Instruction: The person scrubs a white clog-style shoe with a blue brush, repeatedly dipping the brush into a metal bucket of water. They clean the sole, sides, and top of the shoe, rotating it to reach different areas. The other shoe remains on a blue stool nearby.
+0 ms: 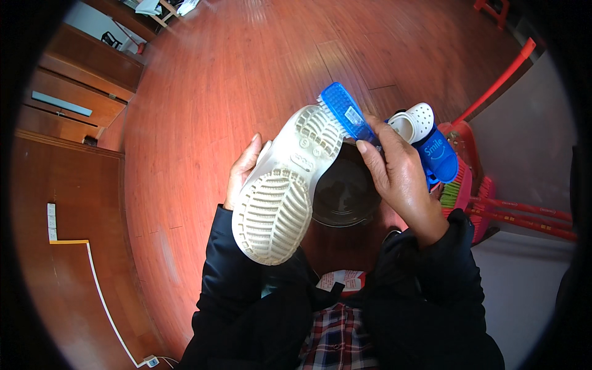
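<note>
A white clog point(277, 194) is held up with its ridged, dirt-stained sole facing me. My left hand point(245, 171) grips it from the left side, most of the fingers hidden behind the shoe. In my right hand point(400, 178) is a blue plastic scrubbing brush point(343, 108), thumb on the near side of its handle. Its white bristles touch the edge of the sole's far end. Below the clog, on the floor, stands a dark round basin point(347, 189) that looks to hold water; the clog covers part of it.
Right of my right hand are another white clog point(422, 121) and blue slippers point(437, 155). Brooms with red handles point(522, 212) and a red dustpan point(465, 138) lean by the wall. A red and white packet point(342, 280) lies near my legs. Wooden panelling point(74, 185) runs along the left.
</note>
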### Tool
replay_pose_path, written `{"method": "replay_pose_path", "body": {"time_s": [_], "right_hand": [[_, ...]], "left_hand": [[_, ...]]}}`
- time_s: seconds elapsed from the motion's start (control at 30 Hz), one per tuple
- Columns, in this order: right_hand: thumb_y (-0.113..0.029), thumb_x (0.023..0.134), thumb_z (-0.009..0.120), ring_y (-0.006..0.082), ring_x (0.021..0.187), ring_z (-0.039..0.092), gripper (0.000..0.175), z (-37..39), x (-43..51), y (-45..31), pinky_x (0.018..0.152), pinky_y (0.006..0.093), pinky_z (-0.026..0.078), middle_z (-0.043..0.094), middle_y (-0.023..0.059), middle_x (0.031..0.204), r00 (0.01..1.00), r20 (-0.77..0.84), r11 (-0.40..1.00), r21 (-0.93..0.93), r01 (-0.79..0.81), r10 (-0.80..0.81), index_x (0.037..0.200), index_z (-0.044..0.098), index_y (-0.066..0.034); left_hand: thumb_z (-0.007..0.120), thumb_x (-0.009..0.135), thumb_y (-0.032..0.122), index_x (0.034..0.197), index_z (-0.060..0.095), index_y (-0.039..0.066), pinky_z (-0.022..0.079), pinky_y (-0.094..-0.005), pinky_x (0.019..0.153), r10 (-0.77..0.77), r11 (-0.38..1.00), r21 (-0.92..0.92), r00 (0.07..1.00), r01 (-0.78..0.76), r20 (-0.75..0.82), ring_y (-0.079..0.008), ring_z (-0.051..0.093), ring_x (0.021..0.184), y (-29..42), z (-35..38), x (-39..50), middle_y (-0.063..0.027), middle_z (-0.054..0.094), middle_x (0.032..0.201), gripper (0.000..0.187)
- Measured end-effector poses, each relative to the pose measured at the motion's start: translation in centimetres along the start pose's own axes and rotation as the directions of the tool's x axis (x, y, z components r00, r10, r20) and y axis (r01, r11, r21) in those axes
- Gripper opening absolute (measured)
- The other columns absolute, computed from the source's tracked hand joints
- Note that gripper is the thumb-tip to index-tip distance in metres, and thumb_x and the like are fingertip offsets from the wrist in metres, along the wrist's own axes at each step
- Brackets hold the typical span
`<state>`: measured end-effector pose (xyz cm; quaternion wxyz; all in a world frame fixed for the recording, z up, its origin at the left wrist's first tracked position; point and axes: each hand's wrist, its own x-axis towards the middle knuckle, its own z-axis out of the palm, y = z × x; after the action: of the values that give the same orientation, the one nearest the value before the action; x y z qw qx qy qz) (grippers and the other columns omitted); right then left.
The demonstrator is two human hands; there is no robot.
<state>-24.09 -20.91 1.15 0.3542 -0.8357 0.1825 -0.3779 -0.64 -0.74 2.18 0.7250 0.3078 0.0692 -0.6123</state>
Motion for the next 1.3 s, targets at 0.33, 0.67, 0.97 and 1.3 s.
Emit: {"method": "replay_pose_path", "body": {"time_s": [0.33,0.67,0.97,1.3], "right_hand": [[-0.005,0.109,0.09,0.0385,0.134,0.083,0.057,0.4,-1.3,-2.7,0.115,0.0439,0.064,0.082,0.0277,0.147,0.956,0.293,0.971,0.234,-0.042,-0.03,0.162,0.071,0.0061],[-0.006,0.1,0.097,0.0329,0.1,0.084,0.074,-0.4,-1.4,-4.6,0.088,0.0409,0.067,0.083,0.0223,0.121,0.864,0.429,0.934,0.337,0.118,-0.264,0.167,0.068,0.0062],[-0.008,0.093,0.101,0.0325,0.086,0.081,0.08,0.5,-1.6,-4.2,0.074,0.0419,0.066,0.082,0.0204,0.111,0.857,0.27,0.893,0.239,0.381,-0.438,0.166,0.069,0.006],[-0.012,0.1,0.097,0.037,0.098,0.082,0.074,2.3,-1.0,-2.5,0.084,0.0461,0.068,0.082,0.0258,0.124,0.89,0.076,0.893,0.076,0.444,-0.45,0.163,0.069,0.0122]], "left_hand": [[0.062,0.127,0.056,0.139,0.079,0.006,0.073,-0.0459,0.096,0.012,0.992,0.124,0.997,-0.003,-0.072,-0.0279,0.087,0.108,0.7,-1.9,1.4,-0.0152,0.089,0.127,0.053],[0.05,0.131,0.056,0.163,0.066,-0.001,0.068,-0.0548,0.116,0.054,0.984,0.173,0.998,-0.048,-0.032,-0.0386,0.082,0.13,1.1,-2.9,2.8,-0.0252,0.082,0.148,0.068],[0.082,0.117,0.02,0.169,0.064,0.004,0.064,-0.0447,0.122,0.471,0.388,0.734,0.805,-0.557,0.361,-0.0278,0.078,0.141,-0.3,-6.9,4.3,-0.016,0.078,0.156,0.057],[0.079,0.121,0.03,0.161,0.069,0.003,0.066,-0.0427,0.117,0.63,0.18,0.803,0.693,-0.569,0.35,-0.0257,0.08,0.133,-2.5,-3.1,-1.9,-0.0149,0.081,0.146,0.05]]}}
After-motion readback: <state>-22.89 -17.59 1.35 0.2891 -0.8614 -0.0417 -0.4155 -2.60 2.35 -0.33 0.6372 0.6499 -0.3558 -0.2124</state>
